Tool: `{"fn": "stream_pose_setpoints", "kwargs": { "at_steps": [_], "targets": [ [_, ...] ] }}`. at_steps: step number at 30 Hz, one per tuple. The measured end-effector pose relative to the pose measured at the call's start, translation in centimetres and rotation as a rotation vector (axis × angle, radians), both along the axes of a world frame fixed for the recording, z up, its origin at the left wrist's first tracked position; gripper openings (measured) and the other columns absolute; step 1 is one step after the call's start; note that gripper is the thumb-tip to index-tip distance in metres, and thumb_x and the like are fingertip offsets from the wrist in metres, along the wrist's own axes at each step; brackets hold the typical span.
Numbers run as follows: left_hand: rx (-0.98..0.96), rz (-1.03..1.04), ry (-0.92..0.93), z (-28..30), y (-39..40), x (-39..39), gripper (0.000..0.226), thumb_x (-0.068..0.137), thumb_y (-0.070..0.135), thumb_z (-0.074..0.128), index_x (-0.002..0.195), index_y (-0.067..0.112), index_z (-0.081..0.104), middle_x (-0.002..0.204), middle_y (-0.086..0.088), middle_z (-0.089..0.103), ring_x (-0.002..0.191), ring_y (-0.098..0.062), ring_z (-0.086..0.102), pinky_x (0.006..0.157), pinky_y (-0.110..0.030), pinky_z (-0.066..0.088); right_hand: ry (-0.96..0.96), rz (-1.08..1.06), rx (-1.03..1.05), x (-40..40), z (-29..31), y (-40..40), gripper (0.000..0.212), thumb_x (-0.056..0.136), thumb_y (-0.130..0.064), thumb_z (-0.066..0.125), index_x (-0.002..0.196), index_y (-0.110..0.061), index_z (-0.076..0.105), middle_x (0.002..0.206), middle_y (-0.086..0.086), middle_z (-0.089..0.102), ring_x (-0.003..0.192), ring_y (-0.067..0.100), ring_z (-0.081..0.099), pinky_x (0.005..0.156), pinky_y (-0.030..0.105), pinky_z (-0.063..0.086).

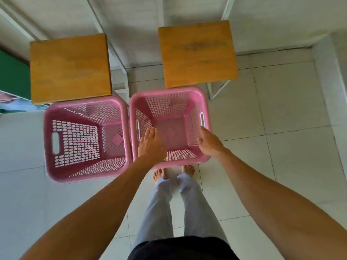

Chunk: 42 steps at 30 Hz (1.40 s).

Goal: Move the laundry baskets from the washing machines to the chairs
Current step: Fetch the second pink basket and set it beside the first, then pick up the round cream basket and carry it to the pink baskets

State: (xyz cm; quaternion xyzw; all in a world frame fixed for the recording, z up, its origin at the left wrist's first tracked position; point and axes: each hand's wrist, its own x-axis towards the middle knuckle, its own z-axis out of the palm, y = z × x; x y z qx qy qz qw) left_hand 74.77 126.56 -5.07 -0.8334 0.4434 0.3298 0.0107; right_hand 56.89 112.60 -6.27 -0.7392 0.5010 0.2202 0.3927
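Two empty pink laundry baskets stand side by side on the tiled floor below me. The left basket (56, 117) sits in front of the left wooden chair seat (70, 68). In front of the right wooden chair seat (198, 53) is the right basket (169, 92). My left hand (151, 145) hovers flat, fingers apart, over the right basket's left side near its handle slot. Over the same basket's right rim hangs my right hand (209, 141), fingers loosely spread. Neither hand holds anything.
White chair legs (217, 90) show beside the right chair. A green panel (13, 74) and some cloth lie at the far left. A white wall runs behind the chairs. My bare feet (172, 172) stand right behind the right basket.
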Motion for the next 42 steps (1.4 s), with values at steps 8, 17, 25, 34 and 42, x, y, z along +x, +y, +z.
{"fn": "stream_pose_setpoints", "kwargs": {
  "at_steps": [8,17,25,34,42],
  "targets": [
    [-0.123,-0.277,-0.059,7.9,-1.9,0.0,0.043,0.085,0.016,0.054,0.125,0.003,0.048,0.13,-0.013,0.05,0.126,-0.032,0.043,0.106,-0.046,0.038,-0.008,-0.086,-0.104,-3.7,7.6,4.8,0.053,0.107,-0.024,0.039,0.157,-0.019,0.023,0.149,0.012,0.051,0.117,0.032,0.063,0.094,0.049,0.055],
    [-0.185,-0.561,-0.06,11.9,-7.2,-8.1,0.05,0.086,0.016,0.059,0.132,0.002,0.044,0.122,-0.011,0.056,0.111,-0.029,0.055,0.094,-0.044,0.051,-0.061,-0.329,-0.175,-9.9,11.5,3.1,0.055,0.107,-0.032,0.032,0.16,-0.019,0.022,0.149,0.014,0.051,0.127,0.034,0.056,0.099,0.042,0.047],
    [-0.134,-0.743,-0.032,13.9,-15.5,-25.2,0.035,0.083,0.014,0.052,0.116,0.003,0.049,0.122,-0.011,0.053,0.115,-0.032,0.051,0.092,-0.045,0.046,-0.15,-0.679,-0.29,-24.0,14.4,-0.5,0.054,0.105,-0.036,0.034,0.157,-0.021,0.031,0.135,0.012,0.061,0.125,0.033,0.056,0.099,0.041,0.045],
    [-0.181,-0.965,0.047,14.2,-21.0,-47.8,0.061,0.09,0.024,0.048,0.146,0.008,0.031,0.149,-0.011,0.039,0.138,-0.029,0.033,0.108,-0.04,0.033,-0.093,-1.048,-0.385,-45.1,14.5,-0.2,0.05,0.105,-0.038,0.033,0.149,-0.015,0.042,0.138,0.016,0.06,0.125,0.036,0.057,0.098,0.042,0.047],
    [-0.196,-1.188,0.118,15.1,-24.6,-64.6,0.061,0.09,0.024,0.051,0.146,0.008,0.033,0.143,-0.013,0.044,0.133,-0.032,0.039,0.105,-0.042,0.039,-0.058,-1.322,-0.41,-59.8,14.0,0.2,0.053,0.106,-0.039,0.034,0.155,-0.019,0.036,0.142,0.015,0.058,0.128,0.035,0.056,0.101,0.041,0.047]
  ]
}}
